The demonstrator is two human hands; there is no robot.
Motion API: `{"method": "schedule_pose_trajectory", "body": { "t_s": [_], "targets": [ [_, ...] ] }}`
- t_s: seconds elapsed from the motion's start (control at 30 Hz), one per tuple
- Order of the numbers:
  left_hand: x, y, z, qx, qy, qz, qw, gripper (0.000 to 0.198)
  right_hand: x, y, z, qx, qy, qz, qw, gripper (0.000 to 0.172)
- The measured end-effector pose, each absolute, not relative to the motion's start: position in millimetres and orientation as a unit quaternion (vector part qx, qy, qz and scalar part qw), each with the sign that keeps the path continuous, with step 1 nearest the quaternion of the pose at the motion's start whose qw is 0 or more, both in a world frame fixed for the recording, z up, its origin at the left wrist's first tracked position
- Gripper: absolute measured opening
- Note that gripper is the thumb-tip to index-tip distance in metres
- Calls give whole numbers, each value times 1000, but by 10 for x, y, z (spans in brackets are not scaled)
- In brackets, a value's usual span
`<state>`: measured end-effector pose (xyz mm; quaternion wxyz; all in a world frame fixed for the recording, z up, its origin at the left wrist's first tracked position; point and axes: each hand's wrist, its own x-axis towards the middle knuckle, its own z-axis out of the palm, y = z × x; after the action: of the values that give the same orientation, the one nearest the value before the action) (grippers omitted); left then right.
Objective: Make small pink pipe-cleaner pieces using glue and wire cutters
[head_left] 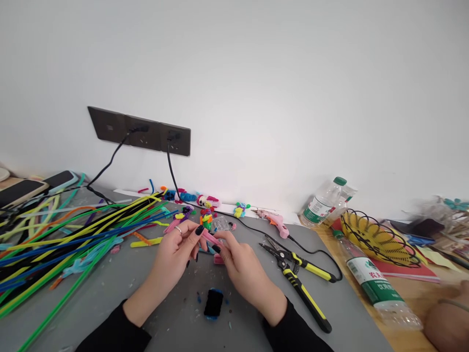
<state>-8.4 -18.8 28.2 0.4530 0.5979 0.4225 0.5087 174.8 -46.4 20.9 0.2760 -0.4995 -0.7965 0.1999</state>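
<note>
Both hands meet above the grey mat, in the middle of the view. My left hand (181, 249) pinches one end of a pink pipe cleaner (211, 238) between thumb and forefinger. On its other end, my right hand (238, 259) closes with thumb and fingers. Below them a small black fuzzy block (213, 303) with blue edges lies on the mat. Just beyond the fingers stand small colourful pipe-cleaner figures (207, 219). Another pink fuzzy piece (219, 259) shows under my right fingers, partly hidden.
Loose pipe cleaners (91, 234) cover the left side. Yellow-black pliers (300, 278) lie at right, before a pink glue gun (274, 222) with its cord. Further right are water bottles (377, 281), a yellow basket (377, 239) and another person's blurred hand (449, 318). Phones (22, 190) lie far left.
</note>
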Motion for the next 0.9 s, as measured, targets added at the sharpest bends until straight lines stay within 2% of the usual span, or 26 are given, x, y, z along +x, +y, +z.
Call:
{"method": "schedule_pose_trajectory", "body": {
  "t_s": [0.07, 0.2, 0.3, 0.5, 0.67, 0.9],
  "targets": [
    [-92, -183, 274, 604, 439, 510, 427, 54, 1756, -453, 197, -489, -821, 139, 260, 28],
    [-110, -165, 244, 621, 463, 492, 396, 53, 1800, -416, 158, -463, -858, 11, 221, 17],
    [-116, -157, 225, 629, 473, 479, 390, 51, 1834, -403, 143, -458, -867, -38, 195, 15],
    [-98, -169, 225, 623, 473, 474, 404, 49, 1859, -401, 130, -454, -870, -34, 189, 20],
    [-94, -201, 247, 617, 479, 475, 404, 46, 1850, -398, 123, -456, -871, -59, 171, 12],
    [-91, -196, 230, 624, 479, 470, 400, 47, 1869, -379, 95, -471, -866, -60, 159, 14]
  ]
}}
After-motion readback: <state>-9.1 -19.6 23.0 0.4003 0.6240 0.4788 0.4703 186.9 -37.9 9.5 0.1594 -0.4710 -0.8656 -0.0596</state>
